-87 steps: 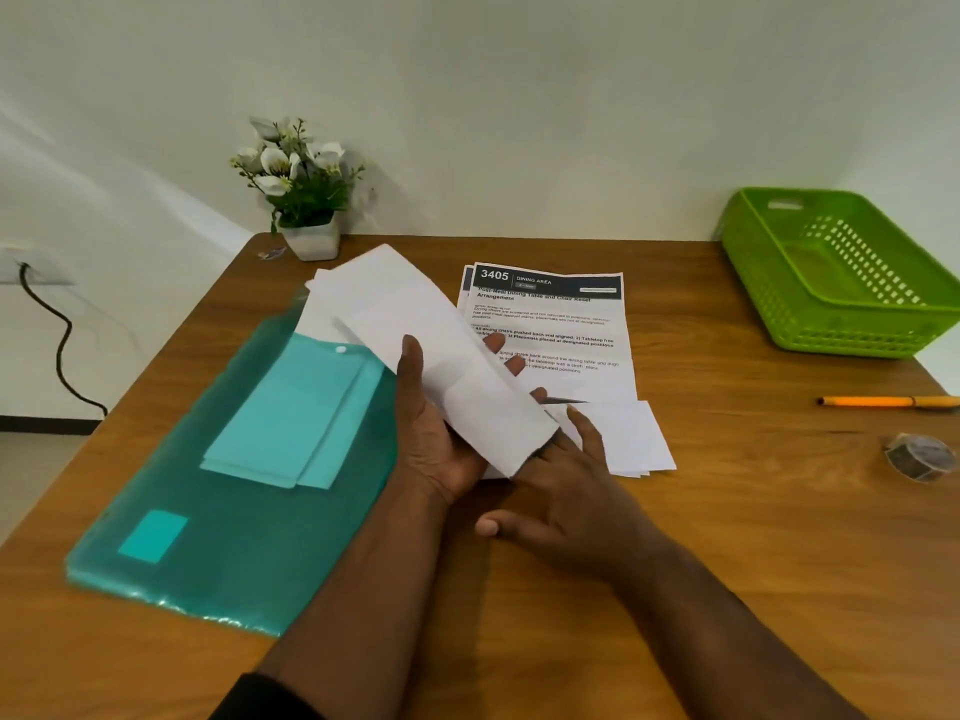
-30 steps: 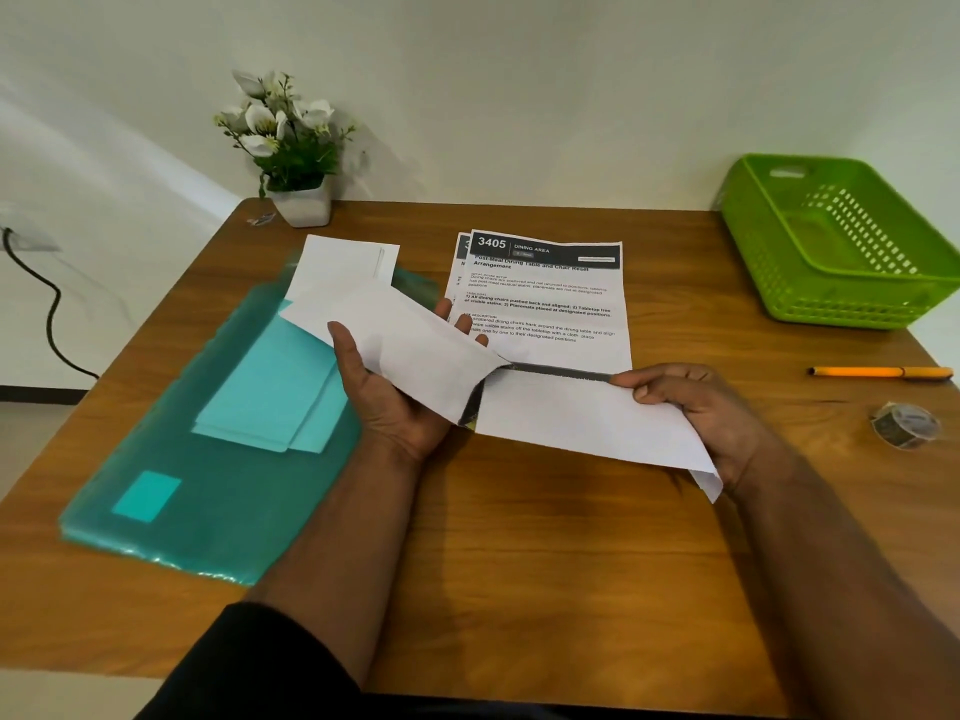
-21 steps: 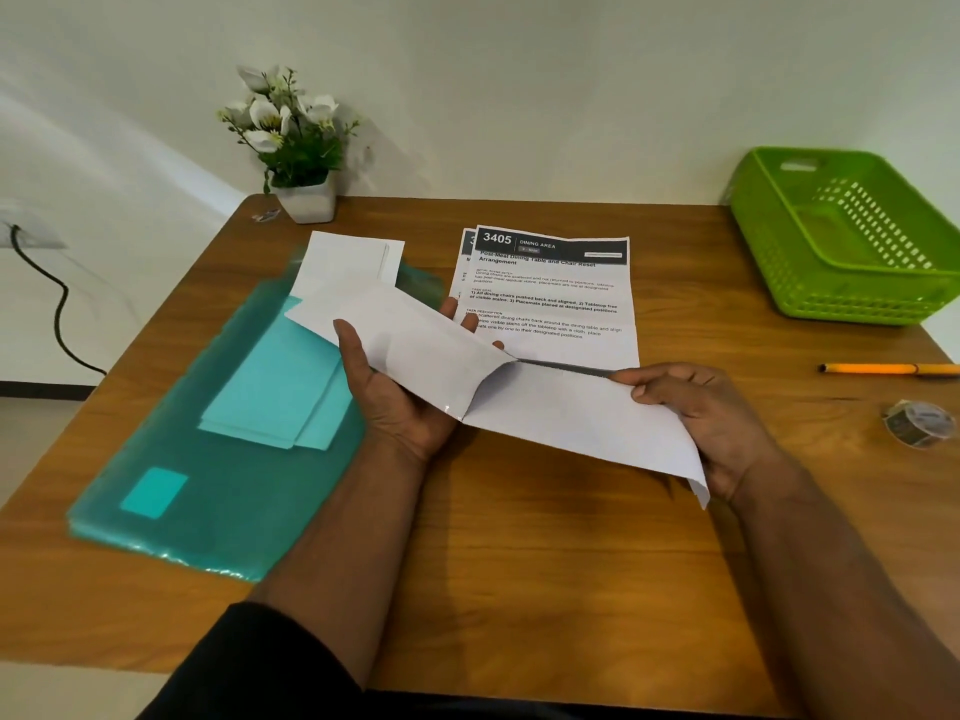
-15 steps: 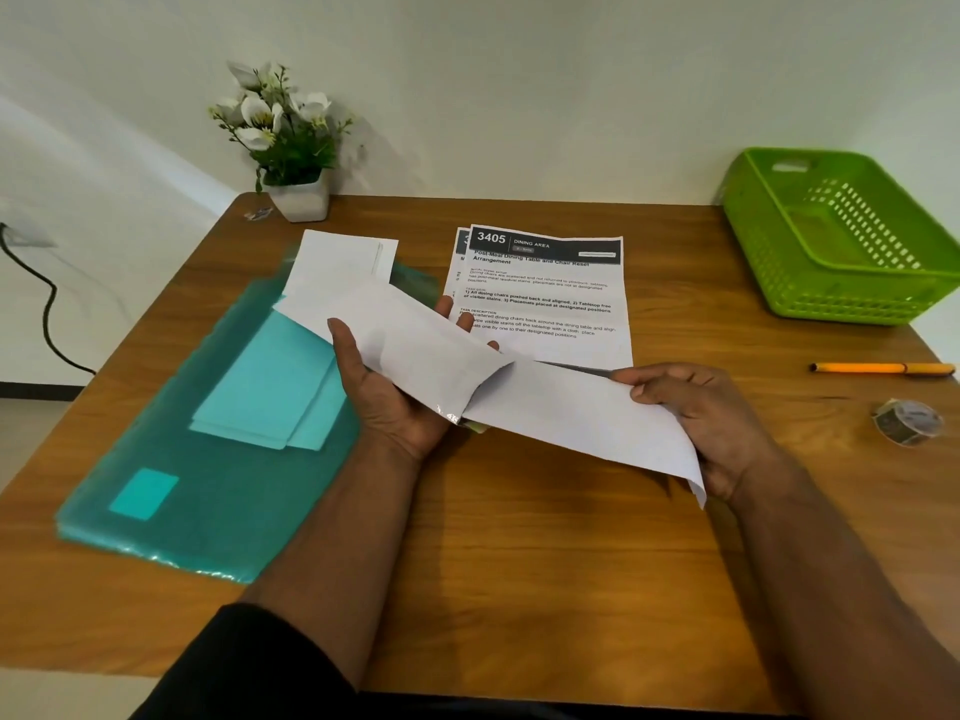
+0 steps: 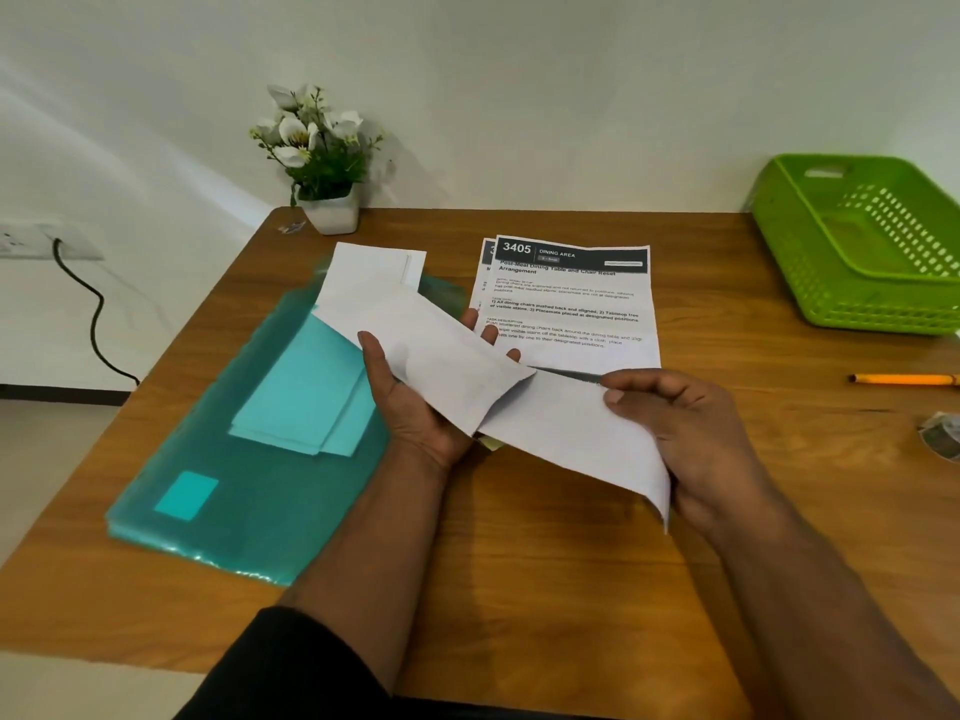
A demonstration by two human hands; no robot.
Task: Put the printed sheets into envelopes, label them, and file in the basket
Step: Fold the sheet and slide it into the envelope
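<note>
My left hand [image 5: 415, 407] grips a white envelope [image 5: 441, 350] from below, thumb curled over its near edge and fingertips [image 5: 488, 332] showing past the far edge. The envelope is tilted, its open end toward my right. My right hand [image 5: 691, 433] pinches a folded sheet [image 5: 566, 433] at its upper edge between thumb and fingers, while the palm backs the sheet's right end. The left end of the folded sheet sits inside the envelope's mouth; most of it is outside. Both are held just above the wooden surface [image 5: 519, 589].

Behind my hands, a small stack of printed sheets [image 5: 571, 298] lies flat on the surface, the top one headed "3405 DINING AREA". The near edge of that stack is hidden by what I hold. To the left, a teal plastic folder [image 5: 249, 491] lies on the surface with pale teal slips [image 5: 306, 397] on top of it, and more white envelopes [image 5: 369, 278] rest on its far end.

The green basket [image 5: 852, 241] stands at the far right corner, well apart from my hands. An orange pen [image 5: 904, 379] lies on the right side of the surface, and a tape roll [image 5: 943, 433] sits near it at the frame's edge. A potted plant [image 5: 317, 158] with white flowers stands at the far left, against the wall.
</note>
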